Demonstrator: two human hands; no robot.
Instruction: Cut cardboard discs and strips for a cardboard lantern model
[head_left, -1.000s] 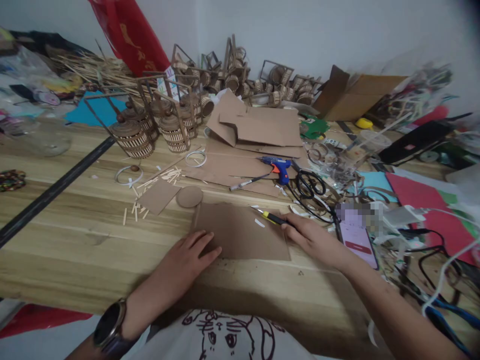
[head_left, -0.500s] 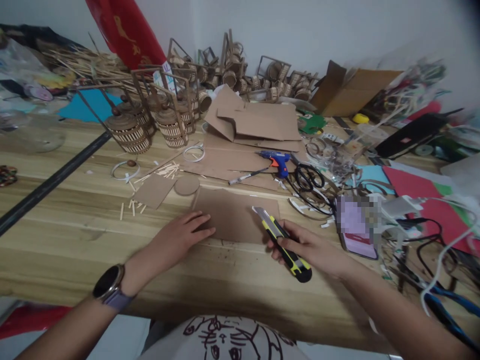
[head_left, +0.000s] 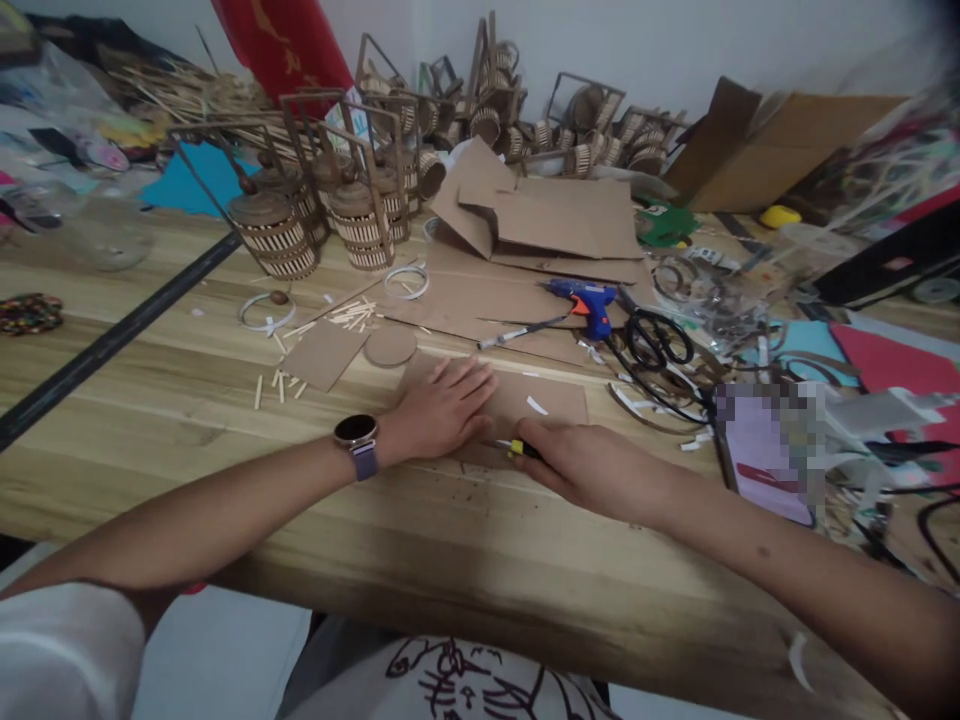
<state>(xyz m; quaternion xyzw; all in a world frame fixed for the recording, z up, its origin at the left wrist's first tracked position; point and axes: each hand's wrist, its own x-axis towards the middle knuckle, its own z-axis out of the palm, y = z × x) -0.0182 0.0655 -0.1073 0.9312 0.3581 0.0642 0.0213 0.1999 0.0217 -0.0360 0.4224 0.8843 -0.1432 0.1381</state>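
Observation:
A flat brown cardboard piece (head_left: pixel 559 398) lies on the wooden table before me. My left hand (head_left: pixel 442 405) rests palm down on its left part, fingers stretched out. Closed round a yellow and black utility knife (head_left: pixel 517 448), my right hand (head_left: pixel 592 462) is low over the cardboard's near edge. The knife's blade points left toward my left hand, and most of the handle is hidden in my grip. On the cardboard, just beyond the knife, lies a small white strip (head_left: pixel 536 405). A cardboard disc (head_left: pixel 390 346) sits just past my left hand.
Farther back are a blue glue gun (head_left: pixel 592 303) with a black cord, stacked cardboard sheets (head_left: pixel 566 215) and small slatted baskets (head_left: pixel 274 235). Short wooden sticks (head_left: pixel 352 315) lie at left. A phone (head_left: pixel 765 450) and tangled cables are at right.
My left hand has slid right and forward onto the cardboard. My right hand has turned the knife and lowered it to the cardboard, its blade now pointing left. The view has shifted slightly.

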